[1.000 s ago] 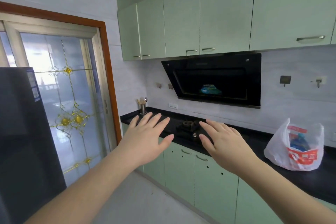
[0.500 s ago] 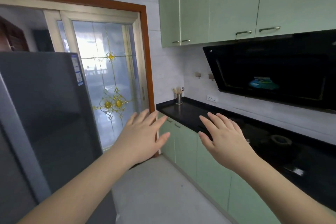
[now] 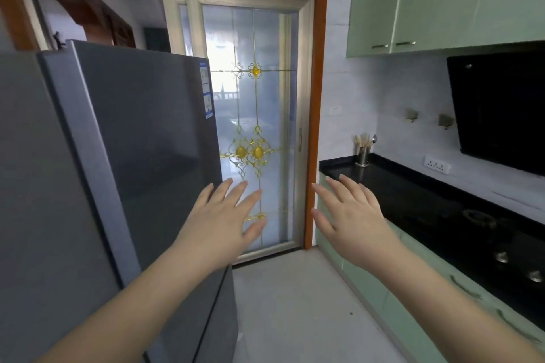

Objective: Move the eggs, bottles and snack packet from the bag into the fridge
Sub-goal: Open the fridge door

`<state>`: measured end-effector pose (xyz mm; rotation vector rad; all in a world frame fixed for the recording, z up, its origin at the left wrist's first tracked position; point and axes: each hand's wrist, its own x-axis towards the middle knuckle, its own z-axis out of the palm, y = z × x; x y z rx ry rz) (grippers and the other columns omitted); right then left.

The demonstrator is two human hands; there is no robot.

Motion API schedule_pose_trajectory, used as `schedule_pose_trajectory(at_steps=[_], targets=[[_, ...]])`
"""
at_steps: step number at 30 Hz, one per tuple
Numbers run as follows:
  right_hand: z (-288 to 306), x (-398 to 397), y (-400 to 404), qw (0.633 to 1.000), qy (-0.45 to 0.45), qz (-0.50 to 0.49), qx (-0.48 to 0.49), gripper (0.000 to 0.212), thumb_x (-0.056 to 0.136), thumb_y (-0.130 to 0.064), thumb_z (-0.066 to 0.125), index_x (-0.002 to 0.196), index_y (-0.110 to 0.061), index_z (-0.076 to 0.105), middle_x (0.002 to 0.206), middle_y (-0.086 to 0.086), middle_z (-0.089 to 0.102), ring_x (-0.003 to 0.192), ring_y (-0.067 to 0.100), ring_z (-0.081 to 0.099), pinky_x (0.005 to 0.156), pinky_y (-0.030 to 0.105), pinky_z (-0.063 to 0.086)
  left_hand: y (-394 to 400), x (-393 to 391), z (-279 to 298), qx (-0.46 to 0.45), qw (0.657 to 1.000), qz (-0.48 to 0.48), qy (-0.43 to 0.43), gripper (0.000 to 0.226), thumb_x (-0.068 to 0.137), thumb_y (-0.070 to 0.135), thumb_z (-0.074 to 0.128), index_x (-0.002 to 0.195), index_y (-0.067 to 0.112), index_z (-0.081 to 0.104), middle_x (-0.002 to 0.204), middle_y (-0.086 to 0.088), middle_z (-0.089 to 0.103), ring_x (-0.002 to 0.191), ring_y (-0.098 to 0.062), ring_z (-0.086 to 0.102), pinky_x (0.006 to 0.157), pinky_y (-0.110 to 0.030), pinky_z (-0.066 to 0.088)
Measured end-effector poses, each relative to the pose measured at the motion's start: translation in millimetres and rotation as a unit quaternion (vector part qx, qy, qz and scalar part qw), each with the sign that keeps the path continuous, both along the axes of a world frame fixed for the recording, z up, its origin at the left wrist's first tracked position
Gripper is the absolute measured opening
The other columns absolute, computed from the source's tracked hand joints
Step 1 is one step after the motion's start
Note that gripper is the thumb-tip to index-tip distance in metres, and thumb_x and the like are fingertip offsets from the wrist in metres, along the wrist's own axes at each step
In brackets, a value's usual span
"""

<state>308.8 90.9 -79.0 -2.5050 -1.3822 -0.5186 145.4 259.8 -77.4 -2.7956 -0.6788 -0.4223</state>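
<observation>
A tall dark grey fridge (image 3: 141,141) fills the left of the view, its doors closed. My left hand (image 3: 218,221) hovers in front of the fridge's right edge, fingers spread and straight, holding nothing. My right hand (image 3: 351,221) is raised beside it, also spread and empty, in front of the door frame and the end of the counter. The bag with the eggs, bottles and snack packet is out of view.
A black counter (image 3: 398,186) with a gas hob (image 3: 483,221) runs along the right over green cabinets (image 3: 392,303). A utensil holder (image 3: 362,153) stands at its far end. A black range hood (image 3: 498,109) hangs above. A glass sliding door (image 3: 256,115) is straight ahead. Grey floor lies between fridge and cabinets.
The view has swung left: the white bag on the counter has left the frame and the fridge now fills the left side. Both hands stay raised, spread and empty.
</observation>
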Motion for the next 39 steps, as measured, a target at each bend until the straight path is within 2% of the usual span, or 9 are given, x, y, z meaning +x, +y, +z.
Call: schedule_pose_trajectory(at_steps=[7,11,13,18,22,25,30,35,39], targets=[[-17.2,1.0,90.6,0.995,0.021,0.096,-0.005,0.061,0.096,-0.056,0.015,0.151,-0.032,0.025,0.160,-0.003,0.023,0.148,0.020,0.010,0.117,0.036,0.006,56.4,-18.7,-15.6,-0.003,0.998,0.062,-0.006,0.080,0.083,0.063,-0.003,0.153,0.033,0.021,0.162,0.000,0.019,0.150,-0.024,0.009,0.121,-0.043,0.005],[-26.1,-0.7,137.1,0.987,0.023,0.161,-0.010,0.080,0.081,-0.058,-0.004,0.151,-0.032,0.024,0.160,-0.003,0.023,0.149,0.022,0.010,0.118,0.038,0.005,75.9,-31.4,-25.3,0.030,0.992,0.125,0.005,0.064,0.091,0.059,0.024,0.141,0.028,0.049,0.146,-0.004,0.051,0.138,-0.027,0.042,0.112,-0.047,0.032],[-29.6,-1.0,158.9,0.980,0.033,0.195,-0.019,0.081,0.080,-0.058,-0.006,0.152,-0.033,0.021,0.161,-0.004,0.019,0.149,0.021,0.006,0.119,0.038,0.002,86.6,-33.1,-36.2,0.023,0.988,0.152,0.007,0.061,0.092,0.059,0.030,0.138,0.027,0.054,0.141,-0.005,0.056,0.133,-0.027,0.048,0.108,-0.047,0.036],[-36.9,5.9,212.1,0.956,0.040,0.289,-0.016,0.074,0.085,-0.057,0.000,0.152,-0.031,0.020,0.161,-0.003,0.019,0.149,0.021,0.006,0.119,0.039,0.005,95.2,-32.7,-54.8,0.034,0.972,0.230,0.021,0.062,0.092,0.059,0.031,0.139,0.025,0.053,0.139,-0.006,0.057,0.131,-0.028,0.050,0.107,-0.048,0.039],[-42.9,19.0,238.6,0.934,0.043,0.354,-0.016,0.057,0.099,-0.050,0.022,0.152,-0.028,0.023,0.160,-0.002,0.020,0.149,0.021,0.008,0.120,0.041,0.007,95.7,-32.0,-60.0,0.035,0.956,0.292,0.022,0.061,0.091,0.057,0.031,0.134,0.023,0.058,0.134,-0.007,0.061,0.126,-0.029,0.055,0.103,-0.049,0.043],[-49.7,21.5,252.0,0.918,0.044,0.394,-0.015,0.064,0.095,-0.053,0.015,0.152,-0.026,0.021,0.160,-0.003,0.023,0.148,0.021,0.011,0.118,0.039,0.008,93.5,-29.3,-59.9,0.040,0.946,0.322,0.013,0.061,0.090,0.055,0.031,0.132,0.022,0.060,0.133,-0.007,0.061,0.125,-0.029,0.056,0.103,-0.049,0.043],[-61.6,12.2,272.4,0.878,0.069,0.474,-0.012,0.064,0.097,-0.051,0.019,0.154,-0.025,0.009,0.161,-0.004,0.019,0.149,0.019,0.005,0.119,0.041,0.003,85.2,-28.9,-71.2,0.038,0.934,0.356,-0.002,0.058,0.091,0.054,0.035,0.132,0.022,0.060,0.133,-0.009,0.061,0.126,-0.029,0.055,0.105,-0.049,0.042],[-60.2,-16.5,282.0,0.836,0.064,0.545,0.005,0.062,0.096,-0.050,0.018,0.153,-0.026,0.011,0.161,-0.004,0.018,0.149,0.018,0.006,0.120,0.041,0.004,66.5,-50.5,-79.5,0.060,0.914,0.399,-0.044,0.051,0.091,0.049,0.040,0.125,0.021,0.065,0.126,-0.009,0.066,0.119,-0.029,0.060,0.102,-0.046,0.043],[-47.0,-42.7,283.1,0.800,0.075,0.591,0.072,0.060,0.096,-0.043,0.028,0.152,-0.026,0.019,0.158,-0.003,0.027,0.147,0.018,0.017,0.120,0.043,0.011,61.2,-75.3,-82.7,0.080,0.898,0.429,-0.063,0.048,0.091,0.045,0.041,0.124,0.019,0.065,0.124,-0.008,0.067,0.116,-0.029,0.062,0.100,-0.045,0.045]])
